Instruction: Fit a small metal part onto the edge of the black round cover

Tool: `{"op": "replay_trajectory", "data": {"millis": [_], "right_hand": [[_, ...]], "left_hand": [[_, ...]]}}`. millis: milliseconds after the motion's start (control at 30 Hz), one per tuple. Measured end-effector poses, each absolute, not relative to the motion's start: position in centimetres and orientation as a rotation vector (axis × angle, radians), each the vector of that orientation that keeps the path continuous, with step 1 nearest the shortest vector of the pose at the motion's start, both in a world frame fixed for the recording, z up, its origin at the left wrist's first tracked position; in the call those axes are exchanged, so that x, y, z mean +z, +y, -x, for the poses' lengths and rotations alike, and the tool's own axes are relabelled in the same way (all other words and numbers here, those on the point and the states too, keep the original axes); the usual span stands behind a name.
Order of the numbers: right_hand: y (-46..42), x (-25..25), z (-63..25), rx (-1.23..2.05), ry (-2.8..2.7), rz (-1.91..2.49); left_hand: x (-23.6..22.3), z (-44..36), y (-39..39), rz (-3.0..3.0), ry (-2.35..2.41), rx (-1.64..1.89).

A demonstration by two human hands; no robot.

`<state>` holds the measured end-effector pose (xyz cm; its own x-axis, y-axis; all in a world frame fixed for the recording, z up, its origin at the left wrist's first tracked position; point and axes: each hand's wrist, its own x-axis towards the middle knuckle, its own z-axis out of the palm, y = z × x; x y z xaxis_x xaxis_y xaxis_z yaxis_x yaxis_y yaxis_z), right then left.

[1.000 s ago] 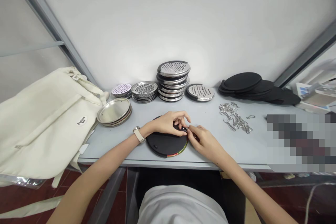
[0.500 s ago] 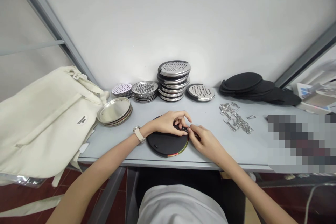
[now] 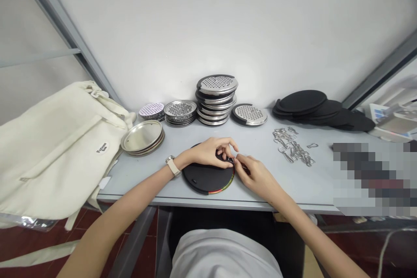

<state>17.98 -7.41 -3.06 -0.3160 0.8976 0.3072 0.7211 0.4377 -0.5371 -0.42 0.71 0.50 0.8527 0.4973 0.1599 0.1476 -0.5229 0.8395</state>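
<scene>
A round black disc (image 3: 204, 180) with a multicoloured strip along its lower right rim lies flat on the table in front of me. My left hand (image 3: 208, 153) rests over its upper edge, fingers curled onto the rim. My right hand (image 3: 254, 176) comes in from the right, its fingertips pinched at a small metal ring (image 3: 231, 160) on the disc's upper right edge. The fingers partly hide the ring, so its exact shape is hard to see.
The grey table (image 3: 137, 178) holds a tall stack of steel graters (image 3: 215, 100), a single grater (image 3: 249, 115), metal lids (image 3: 142, 137), a pile of metal key rings (image 3: 291, 147) and black discs (image 3: 302, 103). A cream canvas bag (image 3: 55, 147) lies at left.
My right hand has shifted slightly right along the disc's rim, and its index finger has lifted a little. My left hand and the disc stay nearly in place.
</scene>
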Motion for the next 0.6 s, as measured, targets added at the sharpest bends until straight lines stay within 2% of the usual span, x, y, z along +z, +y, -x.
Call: {"op": "replay_trajectory", "data": {"millis": [600], "right_hand": [[-7.44,-2.87,-17.73,0.360,-2.187,1.338]], "left_hand": [[0.64,0.42,0.70,-2.141,0.466,0.451]]}}
